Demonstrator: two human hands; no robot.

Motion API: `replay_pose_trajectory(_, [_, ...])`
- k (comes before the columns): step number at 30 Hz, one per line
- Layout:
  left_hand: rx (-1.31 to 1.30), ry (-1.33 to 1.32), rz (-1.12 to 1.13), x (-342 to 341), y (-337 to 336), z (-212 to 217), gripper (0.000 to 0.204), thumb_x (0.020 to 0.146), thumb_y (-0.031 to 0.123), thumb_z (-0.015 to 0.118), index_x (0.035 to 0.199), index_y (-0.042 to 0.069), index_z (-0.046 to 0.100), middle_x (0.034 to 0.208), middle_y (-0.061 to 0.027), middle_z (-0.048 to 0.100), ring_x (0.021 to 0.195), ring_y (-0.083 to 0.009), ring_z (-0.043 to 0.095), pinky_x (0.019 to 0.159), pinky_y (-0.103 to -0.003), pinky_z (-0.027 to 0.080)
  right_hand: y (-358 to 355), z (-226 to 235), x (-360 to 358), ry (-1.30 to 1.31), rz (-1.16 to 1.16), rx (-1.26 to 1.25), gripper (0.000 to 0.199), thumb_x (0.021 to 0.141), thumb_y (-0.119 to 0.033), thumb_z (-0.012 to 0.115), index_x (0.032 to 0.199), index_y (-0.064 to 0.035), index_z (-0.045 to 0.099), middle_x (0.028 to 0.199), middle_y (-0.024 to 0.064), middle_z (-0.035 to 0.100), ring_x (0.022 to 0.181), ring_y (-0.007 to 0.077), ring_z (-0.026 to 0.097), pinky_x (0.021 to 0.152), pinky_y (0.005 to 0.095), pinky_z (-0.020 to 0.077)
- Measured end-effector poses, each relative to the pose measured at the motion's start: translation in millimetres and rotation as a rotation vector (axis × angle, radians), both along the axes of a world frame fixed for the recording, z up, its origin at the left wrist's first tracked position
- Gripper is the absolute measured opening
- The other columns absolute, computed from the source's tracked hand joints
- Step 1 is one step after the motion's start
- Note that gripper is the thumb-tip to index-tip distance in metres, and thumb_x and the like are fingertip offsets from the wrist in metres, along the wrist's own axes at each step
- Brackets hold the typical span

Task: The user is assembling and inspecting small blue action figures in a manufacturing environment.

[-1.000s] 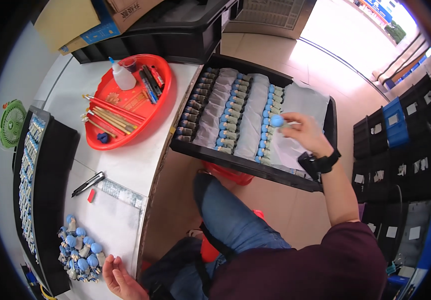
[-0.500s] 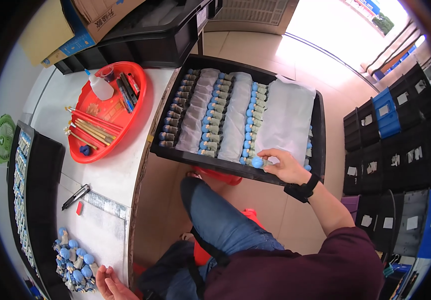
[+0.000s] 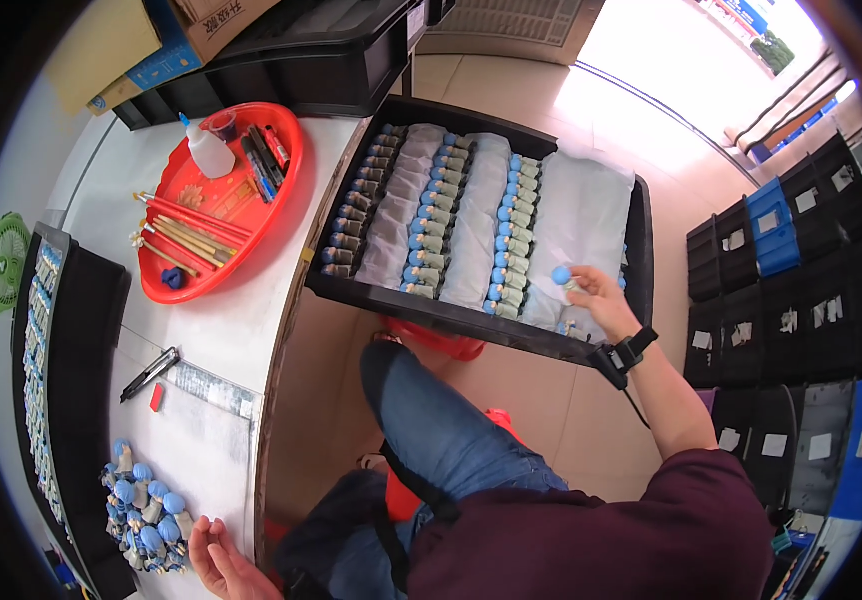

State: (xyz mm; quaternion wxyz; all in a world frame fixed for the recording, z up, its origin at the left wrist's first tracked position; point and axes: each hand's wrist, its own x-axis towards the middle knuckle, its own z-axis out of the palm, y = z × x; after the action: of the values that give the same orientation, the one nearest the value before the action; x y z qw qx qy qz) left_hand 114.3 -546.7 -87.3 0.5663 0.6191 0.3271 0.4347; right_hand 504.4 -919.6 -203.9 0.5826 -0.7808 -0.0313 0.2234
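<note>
My right hand (image 3: 599, 300) pinches a small figurine (image 3: 562, 276) with a round blue head, holding it above the white sheet at the right side of a black crate (image 3: 431, 318). In the crate lie rows of similar blue-headed figurines (image 3: 511, 235), parted by strips of white wrapping (image 3: 476, 225). My left hand (image 3: 223, 565) rests at the table's near edge, its fingers loosely bent and nothing seen in them. Just left of it, a heap of blue-headed figurines (image 3: 151, 515) lies on the white table (image 3: 216, 430).
On the table stand a red tray (image 3: 176, 290) with brushes, pens and a white squeeze bottle (image 3: 209, 152), a cutter knife (image 3: 149, 374) and a small red piece (image 3: 156, 398). A black bin (image 3: 81, 350) borders the table's left. Stacked black and blue bins (image 3: 781, 240) line the right.
My right hand has lifted the figurine from the crate's near edge and moved it up and right, over the white sheet. My left hand has barely moved.
</note>
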Motion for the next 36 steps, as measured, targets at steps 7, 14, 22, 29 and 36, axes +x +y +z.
replay_pose_trajectory(7, [0.011,-0.032,-0.020,-2,2,-3,0.024,0.090,0.007,0.044,0.111,-0.004,0.049,0.111,-0.0171,0.053,0.098,-0.0252,0.053,0.089,-0.037,0.043,-18,26,-6,-0.343,0.243,-0.407,0.033,0.065,0.000,0.062,0.095,-0.0111,0.060,0.085,0.0041,0.053,0.088,0.0193,0.051,0.080,0.0317,0.0394])
replay_pose_trajectory(14, [-0.006,-0.033,-0.025,-2,0,-1,0.024,0.090,0.006,0.045,0.112,-0.004,0.049,0.111,-0.0170,0.053,0.098,-0.0242,0.053,0.090,-0.036,0.043,-13,28,-15,-0.492,0.379,-0.928,0.029,0.060,0.005,0.061,0.085,-0.0088,0.061,0.088,0.0068,0.061,0.121,0.0345,0.037,0.098,0.0641,0.0101])
replay_pose_trajectory(22, [0.006,-0.006,-0.023,-3,1,-4,0.025,0.090,0.008,0.046,0.112,-0.003,0.050,0.112,-0.0165,0.053,0.098,-0.0238,0.054,0.089,-0.036,0.043,-14,11,-12,-0.434,0.308,-0.982,0.017,0.059,-0.002,0.065,0.075,-0.0075,0.060,0.082,0.0094,0.063,0.119,0.0335,0.040,0.099,0.0619,0.0132])
replay_pose_trajectory(29, [0.032,-0.011,-0.039,-3,3,-4,0.025,0.090,0.007,0.046,0.113,-0.003,0.049,0.113,-0.0166,0.053,0.098,-0.0239,0.054,0.088,-0.036,0.044,2,32,-8,-0.440,0.477,-1.074,0.012,0.060,-0.008,0.067,0.069,-0.0071,0.059,0.072,0.0105,0.061,0.114,0.0321,0.044,0.099,0.0598,0.0172])
replay_pose_trajectory(36, [0.042,0.027,-0.025,-2,0,-3,0.025,0.090,0.006,0.045,0.113,-0.004,0.048,0.112,-0.0173,0.053,0.100,-0.0245,0.053,0.090,-0.036,0.043,34,39,14,-0.778,0.288,-0.959,0.040,0.065,-0.010,0.066,0.104,-0.0121,0.055,0.110,0.0160,0.049,0.101,0.0332,0.050,0.091,0.0559,0.0323])
